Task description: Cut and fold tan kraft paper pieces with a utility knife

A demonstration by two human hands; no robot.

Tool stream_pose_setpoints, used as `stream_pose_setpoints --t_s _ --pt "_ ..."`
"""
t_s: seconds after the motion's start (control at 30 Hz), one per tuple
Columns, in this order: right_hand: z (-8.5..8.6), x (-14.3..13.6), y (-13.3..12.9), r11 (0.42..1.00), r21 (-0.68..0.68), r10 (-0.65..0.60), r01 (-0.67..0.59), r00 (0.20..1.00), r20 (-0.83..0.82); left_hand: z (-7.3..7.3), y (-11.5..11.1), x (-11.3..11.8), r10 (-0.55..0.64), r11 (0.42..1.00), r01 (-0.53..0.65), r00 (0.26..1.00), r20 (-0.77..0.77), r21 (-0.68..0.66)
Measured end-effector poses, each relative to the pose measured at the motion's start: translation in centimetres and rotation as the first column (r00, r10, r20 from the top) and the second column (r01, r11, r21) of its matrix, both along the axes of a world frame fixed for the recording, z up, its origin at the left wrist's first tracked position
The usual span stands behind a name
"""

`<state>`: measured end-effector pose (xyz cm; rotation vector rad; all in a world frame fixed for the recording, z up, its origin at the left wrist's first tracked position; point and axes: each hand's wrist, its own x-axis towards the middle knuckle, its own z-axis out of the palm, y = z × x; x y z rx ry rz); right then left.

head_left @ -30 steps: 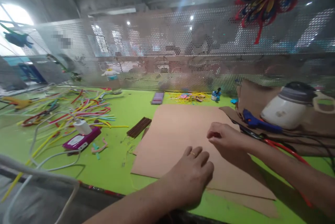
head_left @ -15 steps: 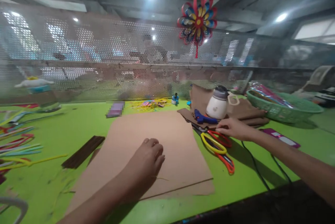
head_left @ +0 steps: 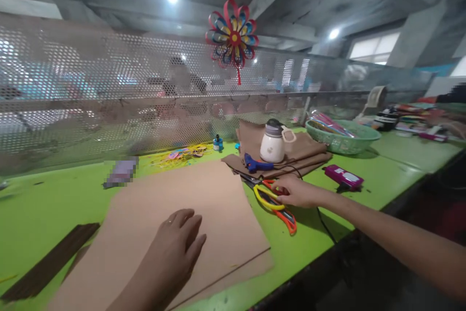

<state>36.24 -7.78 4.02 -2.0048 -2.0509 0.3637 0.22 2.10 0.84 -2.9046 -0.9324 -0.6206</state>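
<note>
I am bringing my right hand (head_left: pixel 296 192) to the scissors (head_left: pixel 268 204), which are lying right of centre beside the tan sheet (head_left: pixel 156 204); its fingers are curling together by a red handle, though I cannot tell whether they are pinching it or only touching. As I judge it, handling this well is calling for a thumb and finger around one loop alone, since the yellow and red handles are overlapping and a careless lift could be dragging both. Blades are pointing far and left, near the sheet's edge, so a low, level wrist is suiting the metal best. My left hand (head_left: pixel 171 248) is spreading loosely over the sheet, thumb apart and fingers bent; I cannot tell whether it is pressing down. The sheet is looking smooth, matt and stiff, with a second layer showing at the near edge. Beyond the scissors, a hard blue glue gun (head_left: pixel 260 164) is resting by soft, heavily folded brown material (head_left: pixel 251 139), on which a rounded white bottle (head_left: pixel 272 148) is standing. Farther right, a glossy magenta device (head_left: pixel 343 176) and a latticed green basket (head_left: pixel 342 144) are sitting; near left, narrow ridged brown strips (head_left: pixel 51 262) are lying.
</note>
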Motion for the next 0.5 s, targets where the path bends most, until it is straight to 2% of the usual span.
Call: stream_pose_setpoints --t_s 0.1,0.23,0.4,0.5 --pt "-0.4 -0.2 0.7 0.996 -0.026 -0.083 0.082 0.995 -0.057 -0.3 0.2 -0.2 0.007 1.000 -0.007 1.000 0.008 0.005" --pt "0.0 -0.2 1.1 0.989 -0.032 -0.146 0.143 0.981 -0.127 -0.5 0.2 -0.3 0.007 1.000 -0.008 1.000 0.028 0.029" --pt "0.8 0.3 0.2 0.984 -0.005 -0.177 0.180 0.960 -0.216 -0.6 0.3 -0.3 0.013 1.000 -0.013 1.000 0.018 0.020" --pt "1.0 0.8 -0.5 0.975 0.067 -0.191 0.210 0.958 -0.214 -0.6 0.3 -0.3 0.011 1.000 -0.011 1.000 0.008 0.010"
